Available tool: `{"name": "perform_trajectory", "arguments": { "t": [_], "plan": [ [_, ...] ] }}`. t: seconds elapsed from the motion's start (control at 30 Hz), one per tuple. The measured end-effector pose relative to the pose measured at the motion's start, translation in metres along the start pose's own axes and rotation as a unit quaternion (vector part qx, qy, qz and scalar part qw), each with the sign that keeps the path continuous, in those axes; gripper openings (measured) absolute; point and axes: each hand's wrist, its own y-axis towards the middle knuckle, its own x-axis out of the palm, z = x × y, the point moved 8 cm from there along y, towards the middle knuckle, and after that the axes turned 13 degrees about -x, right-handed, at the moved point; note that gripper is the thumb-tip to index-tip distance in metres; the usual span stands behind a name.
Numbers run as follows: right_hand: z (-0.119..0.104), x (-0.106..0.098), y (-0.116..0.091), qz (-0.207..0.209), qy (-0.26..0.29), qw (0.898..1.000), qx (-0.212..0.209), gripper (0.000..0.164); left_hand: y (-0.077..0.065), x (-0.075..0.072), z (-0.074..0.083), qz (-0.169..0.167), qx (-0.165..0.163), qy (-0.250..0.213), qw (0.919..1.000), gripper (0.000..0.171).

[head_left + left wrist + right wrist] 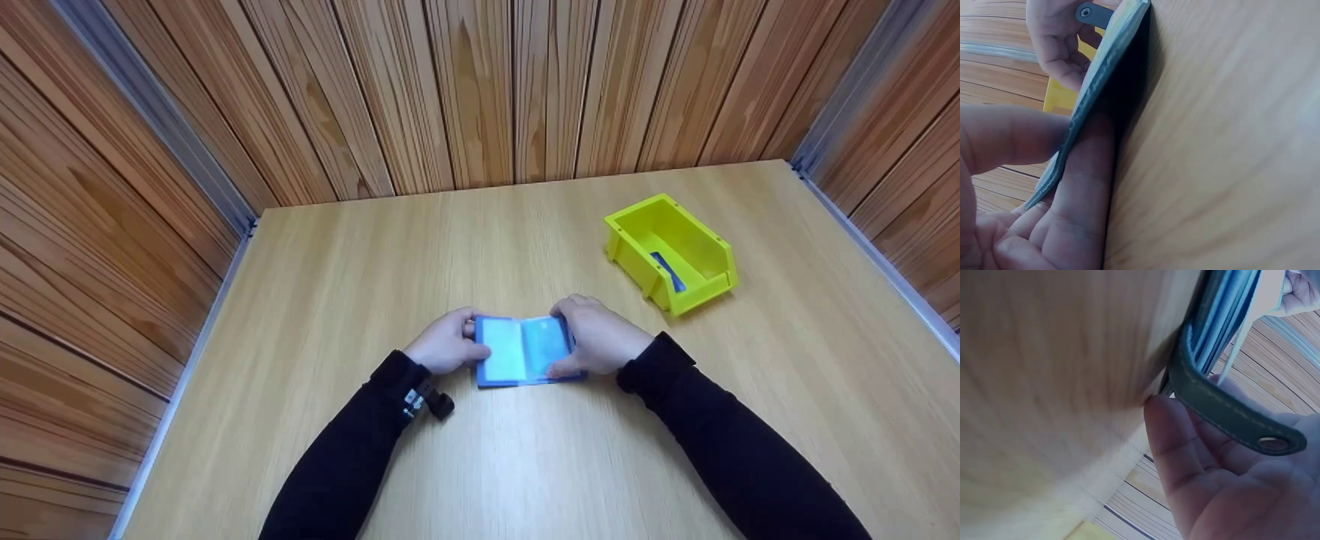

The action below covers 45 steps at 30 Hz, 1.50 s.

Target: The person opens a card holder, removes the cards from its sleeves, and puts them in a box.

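Observation:
A blue card holder [504, 349] lies spread open near the middle of the table, with pale, shiny sleeves inside. My left hand [448, 345] pinches its left cover, thumb on top and fingers underneath; the left wrist view shows the stitched cover edge [1085, 100] between them. At the right side, my right hand [601, 339] grips the holder with the thumb over the sleeves and the other fingers around the outer edge. A strap [1230, 410] with a metal snap sticks out loose above the right palm, beside a stack of sleeves [1221, 323].
A yellow-green bin [636, 268] stands at the back right, holding a small dark blue flat item [667, 271]. The wooden table [360, 277] is bordered by wood-plank walls [480, 97] at the back and both sides.

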Motion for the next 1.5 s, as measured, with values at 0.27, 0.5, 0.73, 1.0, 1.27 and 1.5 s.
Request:
{"name": "perform_trajectory", "arguments": {
  "t": [0.27,0.5,0.73,1.0,1.27,1.5],
  "plan": [
    [0.002,0.0,0.003,0.014,0.006,1.0,0.01,0.09,0.001,0.001,-0.002,-0.007,-0.011,-0.03,0.9994,0.055],
    [0.001,0.0,0.002,0.009,0.026,0.999,0.037,0.096,0.0,0.0,-0.002,0.0,-0.016,-0.021,0.9996,0.055],
    [-0.014,-0.006,0.0,0.021,0.044,0.998,0.038,0.104,0.0,0.0,-0.001,0.002,-0.012,-0.011,0.9999,0.054],
    [-0.053,-0.005,-0.003,0.059,0.065,0.994,-0.069,0.096,0.0,0.0,0.0,0.002,0.008,-0.033,0.9994,0.044],
    [-0.084,0.025,-0.004,-0.016,0.013,0.989,-0.147,0.064,0.0,-0.003,-0.001,0.026,-0.002,-0.037,0.999,0.038],
    [-0.085,0.032,-0.006,-0.03,-0.014,0.99,-0.14,0.061,-0.001,0.001,0.001,-0.014,0.003,-0.053,0.9985,0.042]
  ]
}}
